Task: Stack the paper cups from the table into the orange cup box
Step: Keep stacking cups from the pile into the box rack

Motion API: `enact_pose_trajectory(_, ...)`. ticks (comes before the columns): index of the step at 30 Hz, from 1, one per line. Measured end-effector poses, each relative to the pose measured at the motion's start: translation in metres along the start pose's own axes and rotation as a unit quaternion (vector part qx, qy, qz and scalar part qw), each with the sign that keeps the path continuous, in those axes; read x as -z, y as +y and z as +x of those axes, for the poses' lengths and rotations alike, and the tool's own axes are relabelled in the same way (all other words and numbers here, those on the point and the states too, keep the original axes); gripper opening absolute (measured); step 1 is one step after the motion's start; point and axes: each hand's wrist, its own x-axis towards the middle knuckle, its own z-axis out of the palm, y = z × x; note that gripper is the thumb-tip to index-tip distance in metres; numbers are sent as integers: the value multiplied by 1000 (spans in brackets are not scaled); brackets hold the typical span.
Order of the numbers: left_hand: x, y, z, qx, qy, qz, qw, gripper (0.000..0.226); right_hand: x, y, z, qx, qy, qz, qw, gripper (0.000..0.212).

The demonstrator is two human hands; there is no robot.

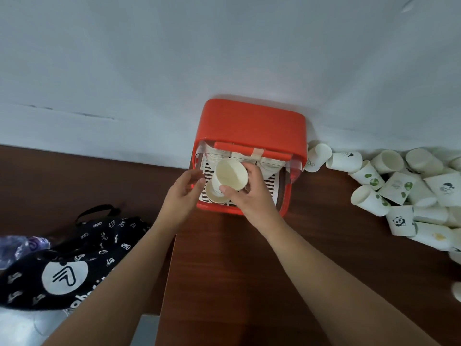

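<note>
The orange cup box [252, 121] stands against the wall with its front open, showing a slatted white tray and stacked cup rims at the back. My right hand [249, 193] holds a white paper cup [230, 174] mouth-up over the tray, just above another cup [214, 194] that stands in the box. My left hand [184, 193] rests at the box's left front edge with fingers loosely apart, holding nothing. A heap of loose paper cups [409, 193] with printed pictures lies on the table to the right.
A dark wooden table [224, 258] carries everything. A black patterned bag [69, 260] and a crumpled purple plastic wrapper [22, 245] lie at the left. A white wall [174, 58] runs behind the box.
</note>
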Motion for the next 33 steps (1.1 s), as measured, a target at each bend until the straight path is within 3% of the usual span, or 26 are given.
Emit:
enact_pose_trajectory(5,3,7,3,-11,-37,-39,999,26,-13,10,11,17,-24,-101,994,65)
enact_pose_trajectory(12,-4,-25,13,-88,-70,188,976,45,-19,39,23,9,-69,-254,965,74)
enact_pose_trajectory(17,-6,-29,15,-111,-44,210,970,47,-22,40,29,-3,-64,-254,965,70)
enact_pose_trajectory(24,-3,-23,5,-74,-9,207,975,49,-30,32,29,0,-64,-238,969,69)
enact_pose_trajectory(28,-2,-7,-17,-53,14,186,981,40,8,25,1,-16,-37,-217,975,67)
enact_pose_trajectory(33,-34,13,-39,-72,-82,187,976,33,108,35,-47,-62,38,-290,954,58)
